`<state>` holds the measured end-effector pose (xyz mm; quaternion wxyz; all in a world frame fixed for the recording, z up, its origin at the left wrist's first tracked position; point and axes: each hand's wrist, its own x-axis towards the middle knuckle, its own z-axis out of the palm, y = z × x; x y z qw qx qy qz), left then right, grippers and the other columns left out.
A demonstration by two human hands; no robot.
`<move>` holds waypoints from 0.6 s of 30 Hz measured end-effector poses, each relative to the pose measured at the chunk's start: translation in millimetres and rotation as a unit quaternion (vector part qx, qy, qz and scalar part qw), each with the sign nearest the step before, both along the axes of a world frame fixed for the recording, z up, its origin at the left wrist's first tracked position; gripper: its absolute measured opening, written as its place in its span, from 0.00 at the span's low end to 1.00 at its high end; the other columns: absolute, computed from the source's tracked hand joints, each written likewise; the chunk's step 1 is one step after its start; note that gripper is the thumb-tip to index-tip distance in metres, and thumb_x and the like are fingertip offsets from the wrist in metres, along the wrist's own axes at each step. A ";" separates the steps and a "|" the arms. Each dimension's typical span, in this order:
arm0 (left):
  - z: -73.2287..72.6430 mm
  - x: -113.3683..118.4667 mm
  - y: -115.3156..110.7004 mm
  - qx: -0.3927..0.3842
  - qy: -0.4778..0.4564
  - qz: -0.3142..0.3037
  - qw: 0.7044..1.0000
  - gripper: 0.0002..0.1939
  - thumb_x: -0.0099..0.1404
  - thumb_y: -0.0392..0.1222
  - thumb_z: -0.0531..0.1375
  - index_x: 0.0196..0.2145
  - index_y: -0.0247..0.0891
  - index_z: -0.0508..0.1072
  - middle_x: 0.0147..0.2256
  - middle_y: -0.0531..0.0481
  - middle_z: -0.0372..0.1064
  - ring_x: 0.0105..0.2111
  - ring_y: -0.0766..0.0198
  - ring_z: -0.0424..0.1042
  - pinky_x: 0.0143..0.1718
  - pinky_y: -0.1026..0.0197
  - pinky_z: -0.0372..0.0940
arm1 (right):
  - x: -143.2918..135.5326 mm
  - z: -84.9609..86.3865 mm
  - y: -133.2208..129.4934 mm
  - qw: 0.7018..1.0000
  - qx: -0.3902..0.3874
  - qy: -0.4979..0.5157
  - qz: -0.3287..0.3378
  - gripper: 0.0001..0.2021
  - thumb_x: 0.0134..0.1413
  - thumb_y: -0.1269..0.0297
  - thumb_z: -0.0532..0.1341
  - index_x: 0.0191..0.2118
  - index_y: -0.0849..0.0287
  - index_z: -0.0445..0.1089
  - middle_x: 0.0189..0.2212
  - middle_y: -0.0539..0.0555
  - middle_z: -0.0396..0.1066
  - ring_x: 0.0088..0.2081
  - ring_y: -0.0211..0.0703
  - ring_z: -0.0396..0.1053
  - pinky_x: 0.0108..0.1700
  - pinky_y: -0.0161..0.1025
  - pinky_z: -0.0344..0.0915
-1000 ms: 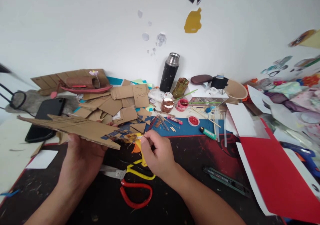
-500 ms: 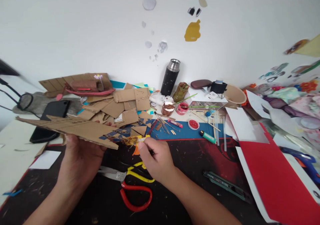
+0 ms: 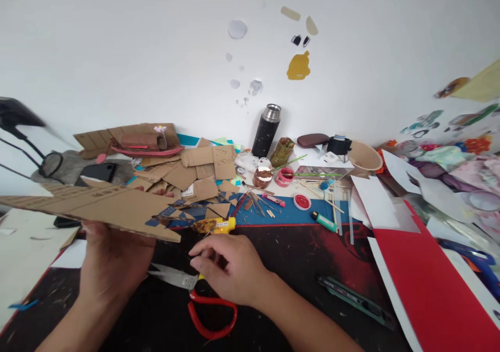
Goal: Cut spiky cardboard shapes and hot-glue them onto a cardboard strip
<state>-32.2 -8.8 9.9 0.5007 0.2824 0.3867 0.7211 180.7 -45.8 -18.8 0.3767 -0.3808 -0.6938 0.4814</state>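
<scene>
My left hand (image 3: 113, 261) grips a folded, pointed piece of brown cardboard (image 3: 105, 206) from below, thumb at its near edge and fingertips showing above. My right hand (image 3: 234, 268) is over the scissors' yellow handle, its index finger and thumb apart and nothing visible between them. The scissors (image 3: 214, 300), with one red and one yellow handle, lie on the black mat, blades toward my left hand. Just beyond my right hand is a yellow glue gun (image 3: 221, 225) with a brown-stained front.
Cardboard scraps (image 3: 199, 167) and a model boat (image 3: 146, 146) sit at the back left. Paint jars (image 3: 284, 177), a black thermos (image 3: 266, 130) and a green glue stick (image 3: 324, 222) stand or lie behind. A utility knife (image 3: 353, 300) and red sheet (image 3: 429, 279) are at right.
My right hand has come away from the yellow glue gun, moving nearer with its fingers loosened. The cardboard in my left hand has shifted left. The view has tilted up slightly.
</scene>
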 end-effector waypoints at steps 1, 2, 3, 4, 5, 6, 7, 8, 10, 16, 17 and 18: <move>-0.1 0.0 -1.1 -0.007 -0.002 0.000 1.000 0.41 0.47 0.76 0.84 0.52 0.50 0.91 0.50 0.50 0.91 0.49 0.47 0.88 0.43 0.54 0.88 | 0.4 1.1 0.5 0.999 -0.035 0.027 -0.007 0.16 0.77 0.48 0.67 0.46 0.56 0.84 0.33 0.53 0.82 0.30 0.40 0.76 0.36 0.35 0.69; -0.2 0.0 -2.2 -0.015 -0.005 -0.001 1.000 0.41 0.47 0.76 0.84 0.52 0.50 0.91 0.51 0.49 0.91 0.50 0.46 0.88 0.44 0.53 0.88 | 0.8 2.2 1.2 0.996 -0.072 0.055 -0.011 0.19 0.77 0.44 0.66 0.44 0.56 0.83 0.31 0.52 0.80 0.30 0.40 0.75 0.35 0.35 0.68; -0.2 0.2 -3.3 -0.020 -0.008 0.000 1.000 0.41 0.48 0.75 0.84 0.53 0.51 0.91 0.52 0.49 0.91 0.51 0.45 0.88 0.45 0.52 0.88 | 1.1 3.2 2.2 0.990 -0.109 0.085 -0.013 0.23 0.78 0.41 0.65 0.43 0.57 0.82 0.28 0.51 0.77 0.28 0.39 0.73 0.33 0.35 0.67; 0.0 0.5 -4.3 -0.025 -0.010 -0.004 1.000 0.40 0.49 0.75 0.84 0.53 0.51 0.91 0.53 0.49 0.90 0.53 0.43 0.88 0.47 0.51 0.88 | 1.3 4.2 3.4 0.983 -0.145 0.116 -0.012 0.26 0.77 0.37 0.65 0.43 0.57 0.82 0.27 0.50 0.76 0.25 0.37 0.69 0.31 0.34 0.65; 0.4 0.9 -5.3 -0.027 -0.011 -0.010 1.000 0.39 0.50 0.74 0.84 0.53 0.52 0.91 0.54 0.48 0.90 0.55 0.42 0.87 0.49 0.50 0.88 | 1.5 4.9 4.8 0.973 -0.176 0.146 -0.011 0.29 0.76 0.33 0.64 0.43 0.58 0.81 0.26 0.49 0.74 0.22 0.35 0.65 0.28 0.34 0.63; 0.9 1.4 -6.3 -0.028 -0.012 -0.017 0.999 0.38 0.51 0.74 0.83 0.53 0.53 0.91 0.56 0.48 0.90 0.59 0.41 0.86 0.50 0.49 0.88 | 1.6 5.4 6.3 0.964 -0.203 0.173 -0.009 0.32 0.75 0.29 0.64 0.43 0.58 0.81 0.25 0.48 0.74 0.20 0.34 0.62 0.26 0.33 0.60; 1.5 2.1 -7.1 -0.029 -0.016 -0.024 0.999 0.37 0.52 0.73 0.84 0.54 0.56 0.90 0.58 0.49 0.89 0.62 0.40 0.85 0.52 0.48 0.88 | 1.7 5.7 7.8 0.955 -0.224 0.196 -0.006 0.34 0.73 0.26 0.64 0.44 0.59 0.80 0.25 0.48 0.73 0.19 0.32 0.59 0.24 0.33 0.57; 1.8 2.9 -8.0 -0.030 -0.020 -0.032 0.999 0.37 0.52 0.72 0.84 0.56 0.60 0.89 0.61 0.52 0.88 0.65 0.40 0.83 0.53 0.48 0.88 | 1.8 5.8 9.2 0.946 -0.244 0.214 0.001 0.36 0.71 0.23 0.65 0.44 0.59 0.80 0.25 0.48 0.74 0.18 0.32 0.58 0.22 0.33 0.55; 1.7 4.7 -9.7 -0.032 -0.031 -0.045 0.998 0.39 0.51 0.70 0.85 0.60 0.67 0.87 0.67 0.58 0.84 0.71 0.40 0.79 0.54 0.48 0.88 | 2.0 5.6 11.5 0.931 -0.276 0.238 0.020 0.38 0.68 0.21 0.65 0.45 0.60 0.79 0.24 0.48 0.74 0.17 0.32 0.58 0.21 0.33 0.54; -10.1 4.5 -15.2 -0.054 -0.055 -0.062 0.995 0.49 0.53 0.65 0.86 0.71 0.68 0.81 0.74 0.56 0.77 0.83 0.36 0.59 0.61 0.45 0.85 | 2.8 7.7 11.8 0.908 -0.340 0.240 0.040 0.40 0.65 0.20 0.66 0.45 0.61 0.81 0.22 0.47 0.73 0.17 0.32 0.60 0.19 0.32 0.53; -13.6 2.3 -15.9 -0.065 -0.056 -0.064 0.994 0.50 0.53 0.65 0.86 0.72 0.64 0.80 0.75 0.54 0.76 0.83 0.35 0.58 0.61 0.45 0.85 | 2.7 8.3 11.3 0.906 -0.347 0.239 0.043 0.39 0.64 0.21 0.68 0.43 0.61 0.81 0.22 0.47 0.73 0.17 0.32 0.60 0.19 0.31 0.52; -17.5 -0.8 -16.4 -0.073 -0.055 -0.070 0.993 0.51 0.53 0.66 0.85 0.72 0.61 0.80 0.75 0.52 0.75 0.84 0.35 0.56 0.60 0.46 0.85 | 2.4 8.9 10.7 0.903 -0.353 0.240 0.047 0.38 0.62 0.21 0.70 0.41 0.60 0.80 0.21 0.46 0.73 0.17 0.32 0.60 0.19 0.31 0.52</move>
